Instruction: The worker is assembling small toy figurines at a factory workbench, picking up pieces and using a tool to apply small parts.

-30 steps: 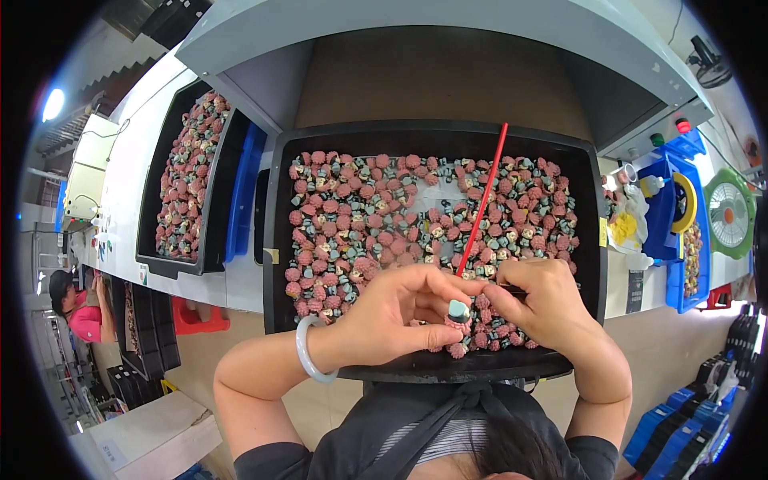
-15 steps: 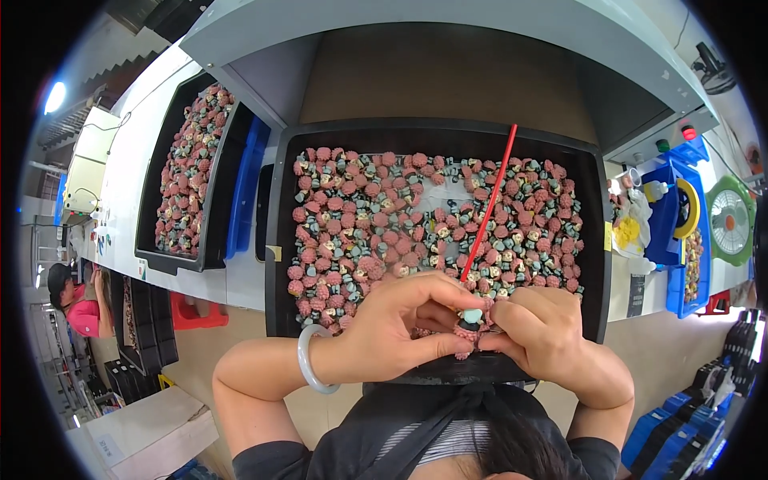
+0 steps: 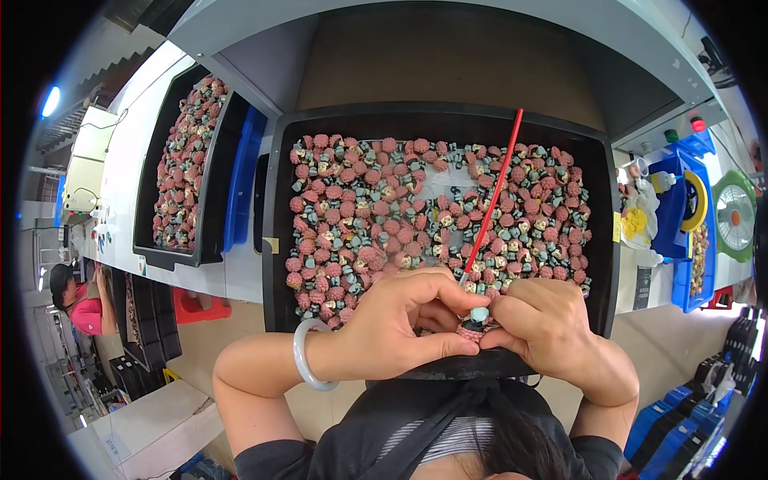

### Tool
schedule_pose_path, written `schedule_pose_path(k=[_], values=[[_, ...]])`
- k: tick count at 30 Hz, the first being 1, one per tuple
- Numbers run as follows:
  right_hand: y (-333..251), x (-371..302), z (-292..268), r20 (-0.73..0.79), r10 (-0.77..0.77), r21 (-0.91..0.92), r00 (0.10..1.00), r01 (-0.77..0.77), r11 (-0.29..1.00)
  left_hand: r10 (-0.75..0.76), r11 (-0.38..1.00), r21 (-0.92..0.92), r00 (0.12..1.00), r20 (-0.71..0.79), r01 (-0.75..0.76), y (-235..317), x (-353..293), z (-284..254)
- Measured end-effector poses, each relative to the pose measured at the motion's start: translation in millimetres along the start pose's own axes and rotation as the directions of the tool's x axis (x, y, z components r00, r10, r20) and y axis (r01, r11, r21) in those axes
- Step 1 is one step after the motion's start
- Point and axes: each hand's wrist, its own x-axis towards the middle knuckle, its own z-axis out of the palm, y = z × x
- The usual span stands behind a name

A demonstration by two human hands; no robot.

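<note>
Between my hands, at the near edge of a black tray (image 3: 448,118), is a small figurine (image 3: 478,316) with a pink bumpy part and a mint-green part. My left hand (image 3: 384,324) pinches it between thumb and fingers; a pale bangle circles that wrist. Closed against the figurine's other side are the fingers of my right hand (image 3: 552,324); what lies inside them is hidden. A thin red rod (image 3: 498,188) slants up from beside my left fingertips over the tray. Its lower end is partly hidden, so I cannot tell whether a finger holds it.
Many similar pink and grey-green figurines fill the tray. To the left stands a second black tray (image 3: 210,232) of figurines beside a blue bin (image 3: 245,180). At right are a blue container (image 3: 670,216), a yellow ring (image 3: 694,204) and a green fan (image 3: 734,212). A grey hood (image 3: 448,12) arches overhead.
The figurine has turned slightly between my fingers, its pink part now tucked closer to my left thumb. Both hands stay closed around it. The whole view has shifted a little.
</note>
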Motion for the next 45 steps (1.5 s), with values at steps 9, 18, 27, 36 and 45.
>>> schedule_pose_path(k=[9, 18, 27, 36, 45], values=[[2.6, -1.0, 2.5, 0.006, -0.006, 0.062, 1.0, 0.006, 0.998, -0.058, 0.997, -0.044, 0.998, 0.017, 0.059, -0.9, -0.6, -0.3], [3.3, -1.1, 4.3, -0.004, 0.012, 0.078, 1.0, -0.012, 0.997, -0.034, 0.999, -0.013, 0.999, 0.01, 0.034, -0.7, -0.5, -0.4], [2.6, -1.8, 2.2, 0.028, 0.001, 0.102, 1.0, -0.004, 0.995, -0.045, 0.998, -0.034, 0.999, 0.0, 0.045, -1.7, -1.4, 0.9], [-4.3, -3.8, 1.7, -0.05, 0.056, -0.001, 0.997, -0.056, 0.998, 0.101, 0.994, 0.037, 0.995, -0.028, -0.1, -7.1, 0.6, 1.8], [-5.5, -1.5, 2.8, -0.031, 0.159, 0.029, 0.987, -0.158, 0.987, 0.192, 0.974, 0.134, 0.979, -0.063, -0.182, -9.2, 1.7, 2.2]])
